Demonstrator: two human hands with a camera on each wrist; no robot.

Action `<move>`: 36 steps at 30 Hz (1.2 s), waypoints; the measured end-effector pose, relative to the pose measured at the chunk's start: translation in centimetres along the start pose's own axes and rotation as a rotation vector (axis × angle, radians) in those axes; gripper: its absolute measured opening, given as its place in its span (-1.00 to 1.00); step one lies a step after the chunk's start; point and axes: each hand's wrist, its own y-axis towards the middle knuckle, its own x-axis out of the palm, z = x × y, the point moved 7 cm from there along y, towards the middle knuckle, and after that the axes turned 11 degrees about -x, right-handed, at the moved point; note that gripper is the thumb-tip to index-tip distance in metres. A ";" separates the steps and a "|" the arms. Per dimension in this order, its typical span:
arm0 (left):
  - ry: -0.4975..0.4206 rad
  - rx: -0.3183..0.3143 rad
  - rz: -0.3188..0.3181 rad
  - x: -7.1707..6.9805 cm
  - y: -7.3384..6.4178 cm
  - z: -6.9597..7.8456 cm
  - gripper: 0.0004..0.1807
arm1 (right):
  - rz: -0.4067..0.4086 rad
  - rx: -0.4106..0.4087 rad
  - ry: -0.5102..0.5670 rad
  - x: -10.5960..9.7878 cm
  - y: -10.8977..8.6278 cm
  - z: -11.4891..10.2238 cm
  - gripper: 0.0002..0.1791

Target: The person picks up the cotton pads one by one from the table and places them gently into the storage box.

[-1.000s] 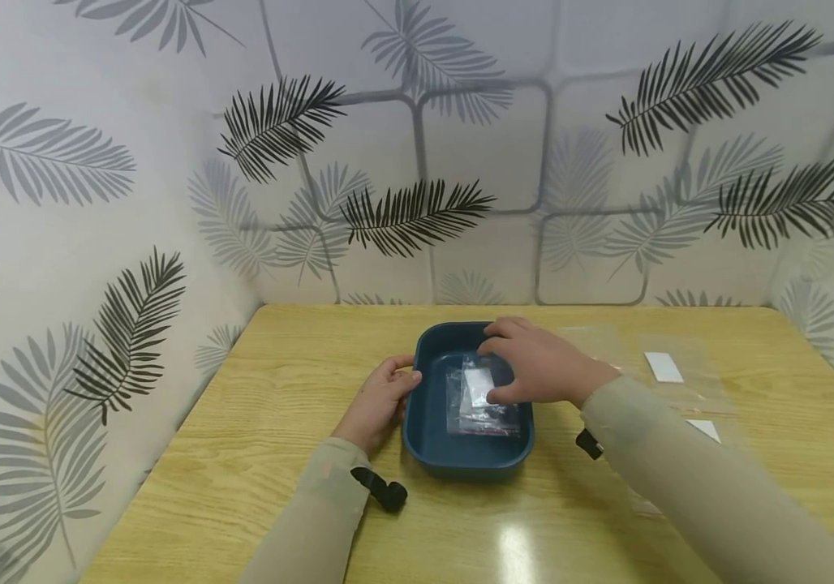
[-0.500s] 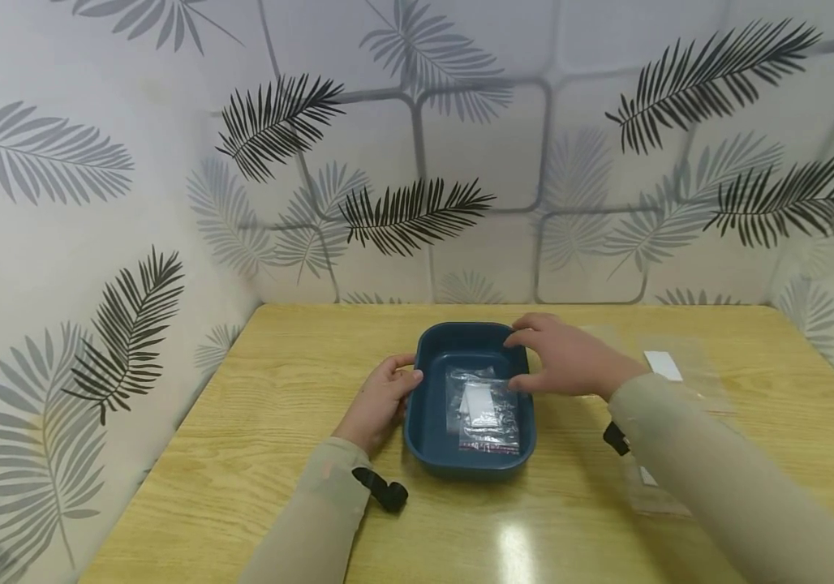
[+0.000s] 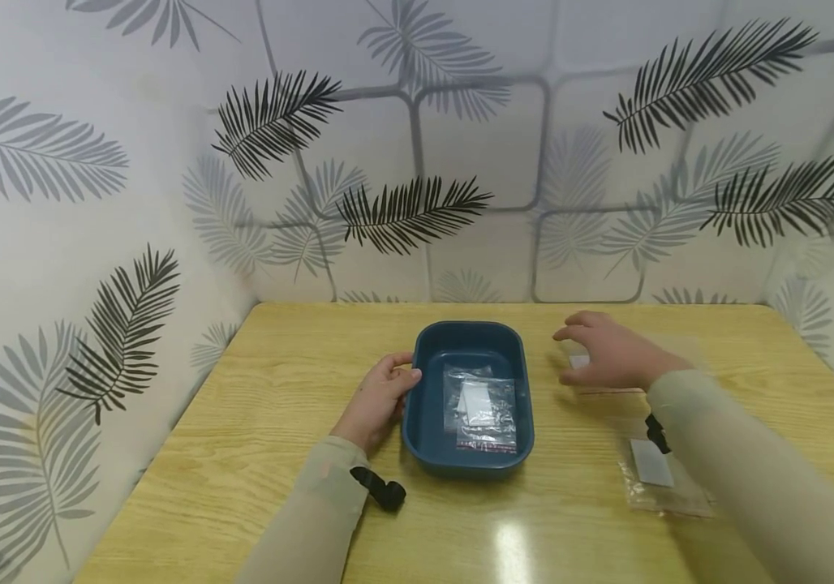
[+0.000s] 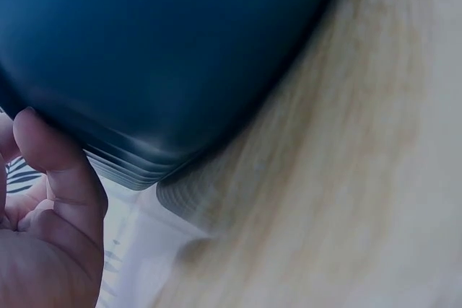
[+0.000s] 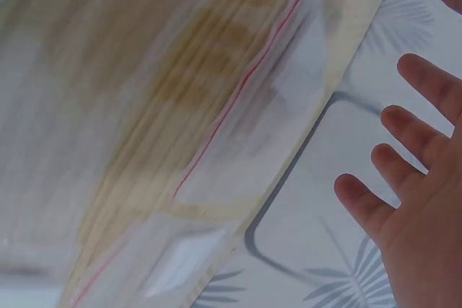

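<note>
A dark blue rectangular tub (image 3: 468,470) stands on the wooden table in the head view. At its left rim my left hand (image 3: 376,403) grips the side, thumb against the edge; the left wrist view shows that thumb (image 4: 54,142) at the tub's wall. Two overlapping clear zip bags (image 3: 490,440) with white inserts lie inside the tub. To its right, my right hand (image 3: 614,354) hovers with fingers spread and nothing in them, over a clear zip bag (image 5: 245,135) with a red seal line. The hand partly hides that bag in the head view.
Another zip bag (image 3: 668,496) with a white insert lies nearer the front on the right, partly behind the right sleeve (image 3: 738,462). A leaf-patterned wall (image 3: 475,268) borders the table's back edge.
My right hand has moved from over the tub out to the right, leaving a bag inside that lies lower than before. My left hand and the tub have hardly moved.
</note>
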 end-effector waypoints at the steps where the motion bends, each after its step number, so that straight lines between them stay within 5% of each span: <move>1: 0.001 -0.003 0.001 0.0 0.0 0.0 -0.54 | -0.008 0.009 -0.003 0.0 -0.2 0.4 -0.24; 10: 0.008 -0.004 -0.012 0.1 -0.1 0.2 -0.50 | -0.119 0.094 -0.004 0.2 -1.8 2.7 -0.05; 36: 0.001 -0.004 0.009 0.0 -0.2 0.2 -0.53 | -0.156 0.107 -0.009 1.9 -2.6 4.3 -0.10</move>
